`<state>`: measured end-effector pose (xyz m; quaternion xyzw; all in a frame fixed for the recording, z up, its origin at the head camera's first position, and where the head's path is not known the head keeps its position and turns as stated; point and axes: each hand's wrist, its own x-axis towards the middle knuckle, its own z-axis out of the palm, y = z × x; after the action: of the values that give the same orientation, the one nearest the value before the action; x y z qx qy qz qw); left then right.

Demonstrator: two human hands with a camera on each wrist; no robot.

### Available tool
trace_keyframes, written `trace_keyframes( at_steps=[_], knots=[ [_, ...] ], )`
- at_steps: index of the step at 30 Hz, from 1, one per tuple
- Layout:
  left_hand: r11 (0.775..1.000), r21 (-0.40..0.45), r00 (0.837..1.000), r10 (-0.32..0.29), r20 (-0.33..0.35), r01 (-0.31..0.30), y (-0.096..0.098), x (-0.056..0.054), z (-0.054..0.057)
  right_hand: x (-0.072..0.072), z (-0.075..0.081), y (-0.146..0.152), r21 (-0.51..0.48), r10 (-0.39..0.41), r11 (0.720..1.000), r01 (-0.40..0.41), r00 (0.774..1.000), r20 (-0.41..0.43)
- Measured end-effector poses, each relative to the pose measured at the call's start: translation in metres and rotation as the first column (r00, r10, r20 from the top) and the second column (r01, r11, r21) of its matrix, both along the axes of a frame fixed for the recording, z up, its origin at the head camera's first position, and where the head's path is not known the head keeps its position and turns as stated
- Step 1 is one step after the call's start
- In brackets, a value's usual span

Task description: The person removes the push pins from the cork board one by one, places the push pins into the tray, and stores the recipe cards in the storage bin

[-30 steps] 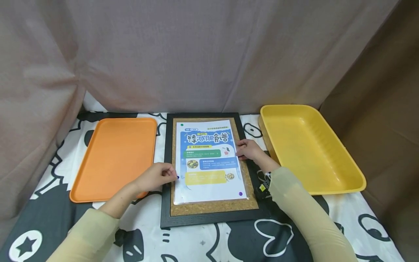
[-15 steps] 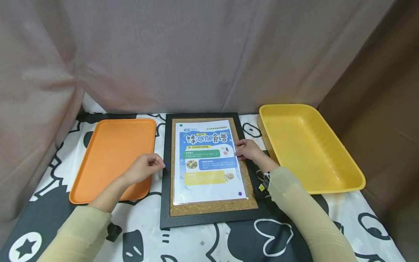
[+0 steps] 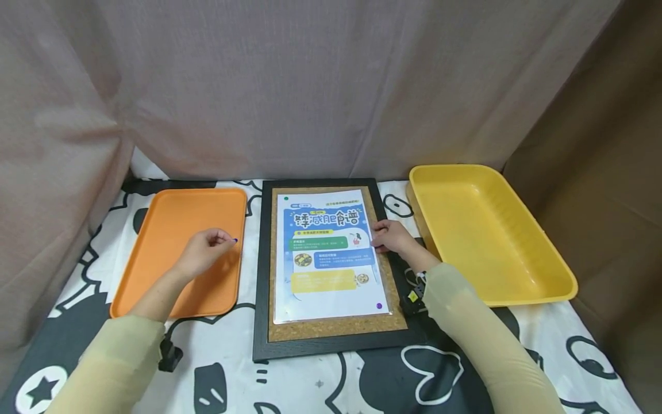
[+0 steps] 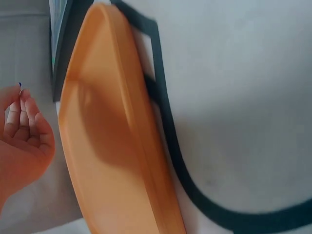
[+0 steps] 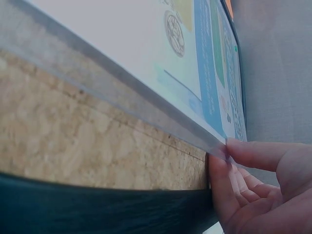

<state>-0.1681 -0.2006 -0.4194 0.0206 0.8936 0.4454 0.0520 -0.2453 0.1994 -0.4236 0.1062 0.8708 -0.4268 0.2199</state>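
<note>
My left hand (image 3: 206,251) is raised over the orange tray (image 3: 178,214). Between thumb and fingertip it pinches a small dark-blue pushpin (image 4: 20,85), of which only the head shows. A laminated poster (image 3: 331,307) lies on a black-framed cork board (image 3: 338,330). At the poster's upper left corner sits a green pushpin (image 3: 286,198), and a purple pushpin (image 3: 379,306) is at its lower right. My right hand (image 3: 394,237) pinches the poster's clear right edge between thumb and finger, as the right wrist view shows up close.
A deep yellow tray (image 3: 481,230) stands right of the board, near my right forearm. A black-and-white patterned cloth (image 3: 300,385) covers the table. Grey-brown curtains (image 3: 320,86) hang behind and on both sides.
My left hand has moved left and up, from the poster's lower left edge to over the orange tray, with the blue pushpin in its fingers. The right hand stays at the poster's edge.
</note>
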Motion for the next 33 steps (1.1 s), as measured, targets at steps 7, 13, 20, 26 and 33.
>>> trace_keyframes(
  at_steps=[7, 13, 20, 26, 33],
  knots=[
    [0.997, -0.055, 0.998, 0.060, 0.034, -0.058, -0.018, -0.007, -0.003, -0.002, -0.004, 0.002, -0.008, 0.011, 1.000, -0.011, 0.999, -0.031],
    [0.990, -0.072, 0.989, 0.128, 0.077, -0.123, -0.034, -0.012, -0.010, -0.001, -0.003, 0.001, -0.018, 0.013, 1.000, -0.014, 0.999, -0.041],
    [0.981, -0.083, 0.975, 0.187, 0.122, -0.178, -0.045, -0.016, -0.019, -0.001, -0.003, 0.001, -0.011, 0.009, 1.000, -0.010, 0.999, -0.037],
    [0.977, -0.099, 0.975, 0.198, 0.105, -0.188, -0.048, -0.019, -0.022, 0.000, -0.003, 0.002, -0.011, 0.011, 1.000, -0.012, 0.999, -0.035],
    [0.974, -0.155, 0.982, 0.174, 0.068, -0.162, -0.049, -0.020, -0.024, 0.000, -0.003, 0.001, -0.005, 0.016, 1.000, -0.016, 0.999, -0.044]
  ],
)
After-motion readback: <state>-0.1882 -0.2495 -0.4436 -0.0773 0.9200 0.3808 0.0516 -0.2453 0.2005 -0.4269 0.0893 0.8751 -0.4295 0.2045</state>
